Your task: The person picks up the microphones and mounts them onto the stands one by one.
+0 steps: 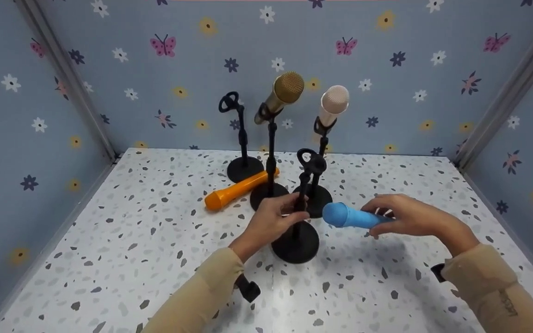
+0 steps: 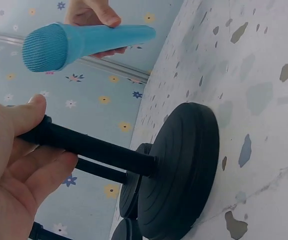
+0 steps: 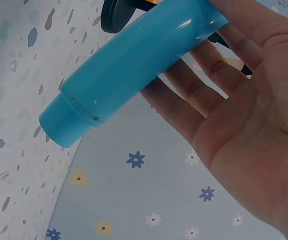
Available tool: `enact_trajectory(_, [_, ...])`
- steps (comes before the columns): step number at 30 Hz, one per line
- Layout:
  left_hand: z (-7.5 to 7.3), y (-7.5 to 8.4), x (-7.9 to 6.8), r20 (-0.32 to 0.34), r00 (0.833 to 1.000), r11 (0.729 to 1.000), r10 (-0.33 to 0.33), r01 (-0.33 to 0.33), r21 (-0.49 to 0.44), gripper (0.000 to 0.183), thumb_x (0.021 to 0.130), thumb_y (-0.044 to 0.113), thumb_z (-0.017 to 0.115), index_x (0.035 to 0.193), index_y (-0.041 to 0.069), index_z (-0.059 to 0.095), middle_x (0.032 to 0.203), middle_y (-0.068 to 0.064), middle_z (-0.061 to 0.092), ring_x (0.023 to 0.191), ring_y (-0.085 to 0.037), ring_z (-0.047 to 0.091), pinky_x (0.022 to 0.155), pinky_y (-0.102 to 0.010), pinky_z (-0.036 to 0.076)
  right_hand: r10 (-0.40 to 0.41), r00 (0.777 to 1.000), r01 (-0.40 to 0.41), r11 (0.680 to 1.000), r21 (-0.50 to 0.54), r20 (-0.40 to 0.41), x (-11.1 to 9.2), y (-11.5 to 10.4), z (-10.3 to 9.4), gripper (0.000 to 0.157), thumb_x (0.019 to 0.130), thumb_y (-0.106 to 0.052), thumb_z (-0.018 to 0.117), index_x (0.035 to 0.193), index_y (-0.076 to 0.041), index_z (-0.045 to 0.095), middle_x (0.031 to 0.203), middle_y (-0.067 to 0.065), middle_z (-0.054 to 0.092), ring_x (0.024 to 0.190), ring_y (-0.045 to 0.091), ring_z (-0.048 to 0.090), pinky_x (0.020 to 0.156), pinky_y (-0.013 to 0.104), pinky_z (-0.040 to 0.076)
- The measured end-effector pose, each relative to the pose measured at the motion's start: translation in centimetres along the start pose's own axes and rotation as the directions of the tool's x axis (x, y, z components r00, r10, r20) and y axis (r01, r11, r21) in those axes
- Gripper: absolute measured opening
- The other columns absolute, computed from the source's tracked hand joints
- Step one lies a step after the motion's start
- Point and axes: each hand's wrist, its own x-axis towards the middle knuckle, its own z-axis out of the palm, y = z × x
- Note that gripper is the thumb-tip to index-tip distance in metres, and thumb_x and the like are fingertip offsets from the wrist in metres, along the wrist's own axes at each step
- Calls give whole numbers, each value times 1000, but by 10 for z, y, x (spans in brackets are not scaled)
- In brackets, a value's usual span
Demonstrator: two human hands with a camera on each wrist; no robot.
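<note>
We judge the work about half done: the gold microphone [image 1: 281,95] and white microphone [image 1: 334,104] sit mounted. The left hand [image 1: 273,219] pinches the bare front stand [image 1: 295,245]; the right hand [image 1: 403,215] grips the blue microphone [image 1: 352,218] just beside it — leaving the orange microphone [image 1: 238,189], lying on the worktop [image 1: 155,222], and the bare rear stand [image 1: 242,138].

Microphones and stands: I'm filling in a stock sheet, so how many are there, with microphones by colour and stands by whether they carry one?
Blue microphone: 1
Orange microphone: 1
Gold microphone: 1
Pale microphone: 1
Black stands with an empty clip: 2
Black stands carrying a microphone: 2
Total: 8
</note>
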Motion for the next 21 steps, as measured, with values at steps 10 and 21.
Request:
enact_trajectory(10, [-4,9,2,-10,999,971,-34,35,237,40,93,32,75,121,5,65,113,-6,72,95,-12,70,82,-24,57,-26,999,27,1000,11,-22,4,-3,1,41,87,-31,82,121,-11,69,111,-2,68,101,21,66,88,46,55])
enact_trajectory(21, [-6,-2,9,71,997,978,-5,-10,208,30,100,21,67,127,10,61,126,-7,68,112,-16,67,94,-27,53,-49,992,59,995,81,-116,7,-4,4,40,89,-28,81,123,-12,67,112,0,67,103,23,67,91,50,55])
